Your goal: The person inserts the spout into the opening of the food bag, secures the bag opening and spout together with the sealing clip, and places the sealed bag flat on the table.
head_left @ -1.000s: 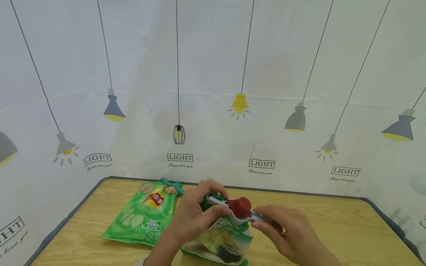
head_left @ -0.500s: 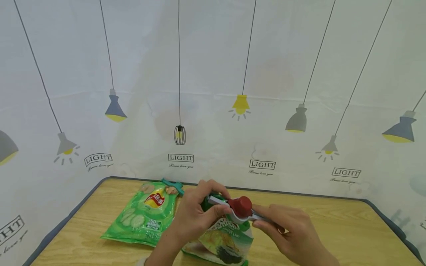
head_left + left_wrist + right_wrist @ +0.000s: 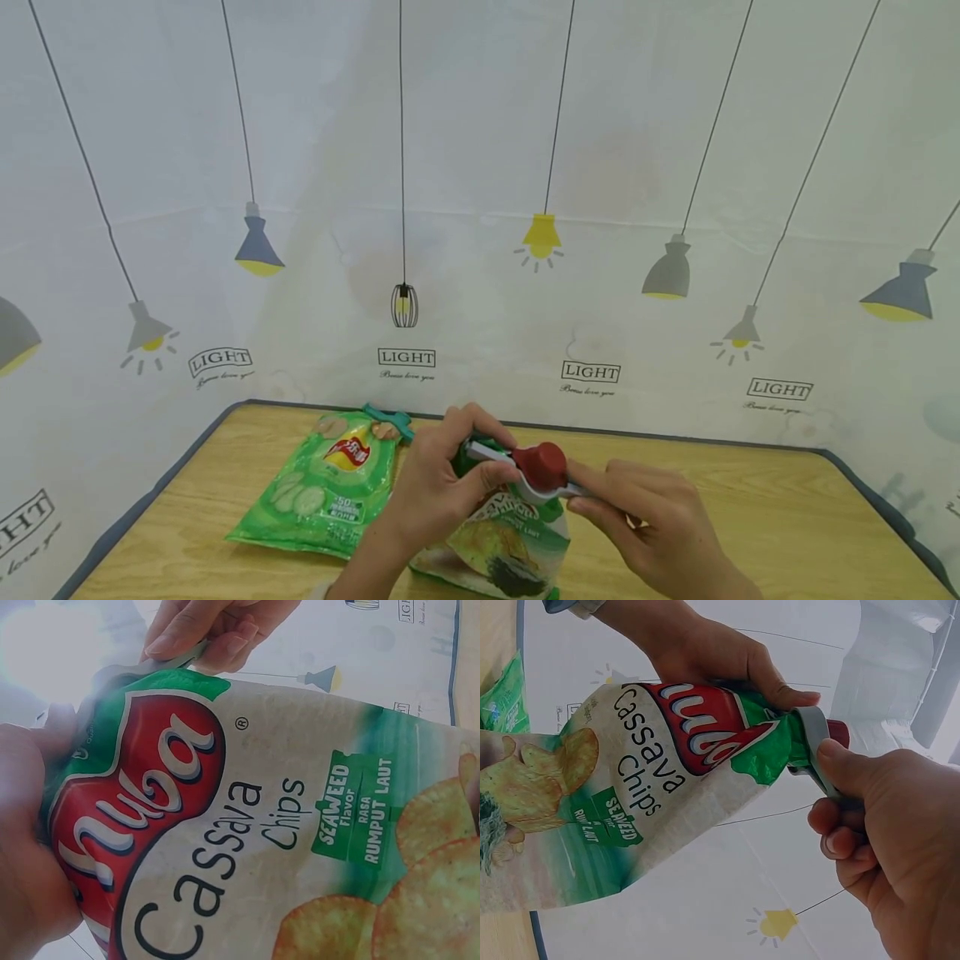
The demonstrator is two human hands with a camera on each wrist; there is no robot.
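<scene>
A white cassava chips bag (image 3: 506,546) with a green gathered top stands between both hands. Across its neck sits a grey bag clip (image 3: 814,731) with a round red cap (image 3: 551,464) facing up. My left hand (image 3: 438,479) pinches the clip's left end together with the bunched bag neck, fingers behind and thumb in front. At the other end, my right hand (image 3: 663,521) pinches the clip's thin tail between thumb and index finger. In the right wrist view, the green bag top passes into the clip. Part of the bag's upper left is hidden behind the left hand.
A green potato chips bag (image 3: 318,492) lies left of the hands, with a teal clip (image 3: 388,417) at its top corner. The wooden table (image 3: 795,517) has a dark edge, and a white sheet with printed lamps (image 3: 480,167) hangs behind it.
My right index finger has shifted slightly left along the clip, closer to the red cap. A little more of the bag's printed name shows below the clip. The left hand keeps its grip.
</scene>
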